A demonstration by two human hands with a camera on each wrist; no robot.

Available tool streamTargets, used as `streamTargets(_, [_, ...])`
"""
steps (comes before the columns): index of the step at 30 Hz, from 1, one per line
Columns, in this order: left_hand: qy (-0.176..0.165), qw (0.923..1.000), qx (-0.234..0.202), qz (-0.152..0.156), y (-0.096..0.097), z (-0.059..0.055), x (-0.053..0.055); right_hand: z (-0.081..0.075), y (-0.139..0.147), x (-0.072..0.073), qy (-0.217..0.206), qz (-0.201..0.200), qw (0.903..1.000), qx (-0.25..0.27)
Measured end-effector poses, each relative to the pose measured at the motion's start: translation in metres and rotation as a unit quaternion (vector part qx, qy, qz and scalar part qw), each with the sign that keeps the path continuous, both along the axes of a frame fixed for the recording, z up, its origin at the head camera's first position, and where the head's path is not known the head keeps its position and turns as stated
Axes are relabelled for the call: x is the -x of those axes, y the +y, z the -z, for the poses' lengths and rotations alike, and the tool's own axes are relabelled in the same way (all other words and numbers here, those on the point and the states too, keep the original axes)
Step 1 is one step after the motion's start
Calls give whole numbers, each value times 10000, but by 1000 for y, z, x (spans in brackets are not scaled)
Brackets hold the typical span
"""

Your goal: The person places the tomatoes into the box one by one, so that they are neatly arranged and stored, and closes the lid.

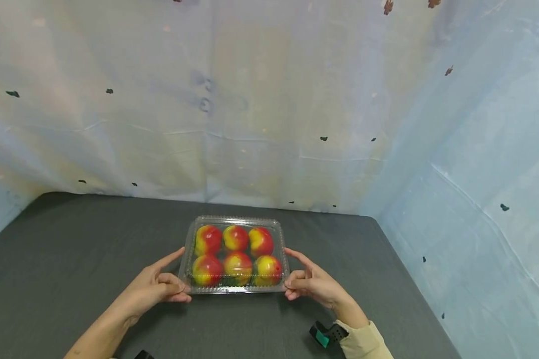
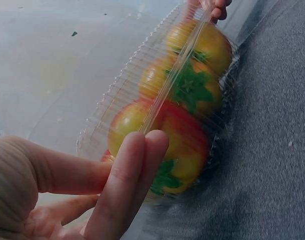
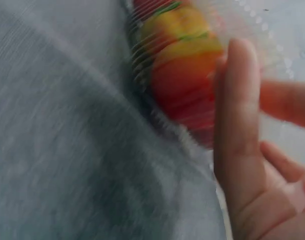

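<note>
A clear plastic box [image 1: 235,290] with a ridged rim holds several red-and-yellow fruits [image 1: 238,264] in two rows. My left hand [image 1: 154,286] pinches the rim at its near left corner, index finger stretched along the side. At the near right corner, my right hand [image 1: 312,284] grips the rim likewise between thumb and fingers. Star-shaped green leaves [image 2: 190,86] show on the fruits through the box's side in the left wrist view. The right wrist view is blurred, with fingers [image 3: 237,100] beside the box wall. Whether the box touches the table I cannot tell.
A dark grey table [image 1: 94,234] lies under the box and hands. Behind it hangs a pale sheet [image 1: 260,99] with small dark spots, and another pale sheet [image 1: 485,189] runs along the right. A black wristband [image 1: 339,333] circles the right wrist.
</note>
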State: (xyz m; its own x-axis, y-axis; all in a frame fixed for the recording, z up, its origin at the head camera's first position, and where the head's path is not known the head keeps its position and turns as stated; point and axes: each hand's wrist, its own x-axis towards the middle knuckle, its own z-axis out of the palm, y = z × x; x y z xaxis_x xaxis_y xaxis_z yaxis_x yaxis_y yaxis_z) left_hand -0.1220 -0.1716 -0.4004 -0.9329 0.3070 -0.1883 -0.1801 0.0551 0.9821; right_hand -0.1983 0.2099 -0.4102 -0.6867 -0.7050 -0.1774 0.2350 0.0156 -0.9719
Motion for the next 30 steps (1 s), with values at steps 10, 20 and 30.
streamTargets(10, [-139, 9983, 554, 139, -10, -3, 2, -3, 0, 1, 1234, 475, 9862, -996])
streamTargets(20, [113, 9905, 1345, -248, -16, -6, -1, -9, 6, 1, 1672, 888, 9725, -1357])
streamTargets(30, [747, 9719, 2125, -684, -9, -9, -2, -15, 3, -1, 1987, 1205, 9586, -1644])
